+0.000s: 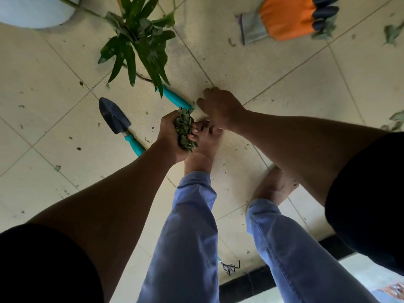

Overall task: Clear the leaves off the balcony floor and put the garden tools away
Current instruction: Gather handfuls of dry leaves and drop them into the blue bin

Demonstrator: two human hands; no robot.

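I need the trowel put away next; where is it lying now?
In the head view the trowel lies on the floor tiles at left, just left of the left hand holding leaves, below the cut plant.

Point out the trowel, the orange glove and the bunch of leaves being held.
trowel (113, 119): head view, on the dark blade.
orange glove (286, 18): head view, on the orange palm.
bunch of leaves (184, 130): head view, middle of the clump gripped by the left hand (172, 136).
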